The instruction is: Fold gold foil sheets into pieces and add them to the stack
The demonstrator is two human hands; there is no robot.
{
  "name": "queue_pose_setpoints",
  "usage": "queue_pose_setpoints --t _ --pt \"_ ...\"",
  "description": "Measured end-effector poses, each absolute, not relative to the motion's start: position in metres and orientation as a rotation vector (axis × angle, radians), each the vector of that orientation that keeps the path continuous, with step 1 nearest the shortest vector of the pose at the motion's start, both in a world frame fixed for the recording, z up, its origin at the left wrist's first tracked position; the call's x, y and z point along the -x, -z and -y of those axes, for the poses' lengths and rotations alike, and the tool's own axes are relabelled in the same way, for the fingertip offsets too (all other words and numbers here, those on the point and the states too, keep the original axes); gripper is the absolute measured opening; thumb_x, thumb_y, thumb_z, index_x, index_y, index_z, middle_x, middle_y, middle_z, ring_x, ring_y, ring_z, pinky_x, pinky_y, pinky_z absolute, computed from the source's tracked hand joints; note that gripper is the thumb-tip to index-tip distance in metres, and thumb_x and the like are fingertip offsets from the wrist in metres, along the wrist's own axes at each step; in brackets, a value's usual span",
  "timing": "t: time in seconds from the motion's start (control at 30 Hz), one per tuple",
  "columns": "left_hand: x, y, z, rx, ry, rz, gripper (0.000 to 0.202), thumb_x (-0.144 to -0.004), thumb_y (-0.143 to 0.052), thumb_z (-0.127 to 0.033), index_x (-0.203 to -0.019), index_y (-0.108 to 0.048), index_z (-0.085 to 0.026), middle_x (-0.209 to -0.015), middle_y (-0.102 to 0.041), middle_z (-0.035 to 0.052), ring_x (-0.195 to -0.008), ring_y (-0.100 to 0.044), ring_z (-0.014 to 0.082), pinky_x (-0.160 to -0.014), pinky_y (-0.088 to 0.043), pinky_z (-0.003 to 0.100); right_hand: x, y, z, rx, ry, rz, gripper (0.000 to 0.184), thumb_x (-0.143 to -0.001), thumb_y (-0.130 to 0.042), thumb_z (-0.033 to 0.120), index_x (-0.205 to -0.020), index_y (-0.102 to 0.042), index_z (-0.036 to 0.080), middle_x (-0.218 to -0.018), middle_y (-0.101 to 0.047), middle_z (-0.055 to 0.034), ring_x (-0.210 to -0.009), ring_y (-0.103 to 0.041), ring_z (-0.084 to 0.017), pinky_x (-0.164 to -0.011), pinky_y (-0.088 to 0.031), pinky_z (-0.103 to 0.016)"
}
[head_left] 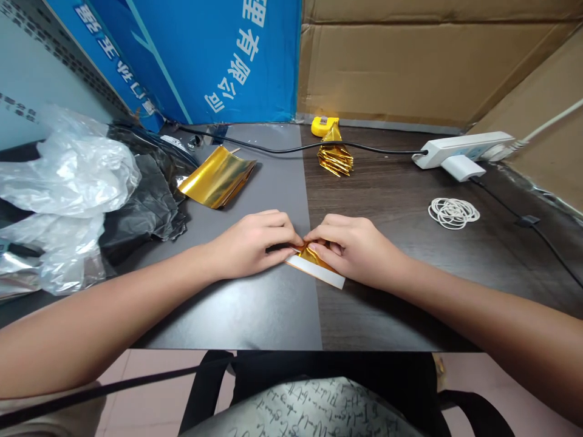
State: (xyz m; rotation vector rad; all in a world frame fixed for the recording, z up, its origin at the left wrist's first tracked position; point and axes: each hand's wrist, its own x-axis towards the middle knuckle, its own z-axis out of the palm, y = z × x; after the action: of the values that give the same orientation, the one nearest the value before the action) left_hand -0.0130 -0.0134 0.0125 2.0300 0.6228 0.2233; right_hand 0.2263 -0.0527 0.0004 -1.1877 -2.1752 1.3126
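left hand [248, 243]: fingers pinching the gold paper [314, 262] from its left
right hand [357, 247]: fingers pressing its right
paper axis: slanting down-right across the table [387, 303]

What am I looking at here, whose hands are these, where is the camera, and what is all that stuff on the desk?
This is a single picture from a camera worn on a person's head, looking forward and down, so the two bare arms reaching in belong to the wearer. The left hand and right hand meet over a small piece of gold foil paper with a white underside, pinching it between them on the desk. Farther back lie a stack of gold sheets and a pile of folded gold pieces, with a yellow tape dispenser behind that pile. At the left are clear and black plastic bags. At the right are a white power strip and a bunch of white rubber bands.
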Motion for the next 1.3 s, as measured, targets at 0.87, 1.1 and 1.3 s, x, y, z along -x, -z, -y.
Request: queue_pose_setpoints --t 0.87,1.1,1.3 --pt "0.016 -0.012 0.009 -1.973 -0.154 -0.768 0.011 -0.094 -0.061 -0.021 -0.095 -0.072 -0.017 -0.084 -0.073 0.0011 -0.077 -0.062 0.0134 -0.075 -0.046 0.026 -0.221 0.004 0.054 1.25 -1.237 2.265 0.023 -0.097 -0.055 0.023 -0.097 -0.077 0.017 -0.083 -0.066 -0.0057 -0.073 -0.062 -0.014 -0.065 -0.044 -0.025" --pt "0.009 -0.015 0.016 -1.936 -0.063 -0.934 0.008 -0.089 -0.063 -0.021 -0.086 -0.069 -0.017 -0.075 -0.069 -0.0013 -0.075 -0.059 0.0144 -0.071 -0.043 0.025 -0.221 -0.005 0.05 1.327 -1.311 2.347 0.02 -0.095 -0.056 0.023 -0.091 -0.075 0.017 -0.081 -0.068 -0.0038 -0.072 -0.063 -0.015 -0.063 -0.04 -0.027" --pt "0.009 -0.013 0.018 -2.064 -0.177 -0.788 0.011 -0.094 -0.06 -0.021 -0.088 -0.067 -0.015 -0.077 -0.067 0.0001 -0.072 -0.056 0.0133 -0.072 -0.043 0.026 -0.223 -0.001 0.044 1.223 -1.385 2.276 0.016 -0.092 -0.058 0.021 -0.087 -0.072 0.016 -0.077 -0.066 -0.0023 -0.068 -0.059 -0.012 -0.062 -0.04 -0.025"
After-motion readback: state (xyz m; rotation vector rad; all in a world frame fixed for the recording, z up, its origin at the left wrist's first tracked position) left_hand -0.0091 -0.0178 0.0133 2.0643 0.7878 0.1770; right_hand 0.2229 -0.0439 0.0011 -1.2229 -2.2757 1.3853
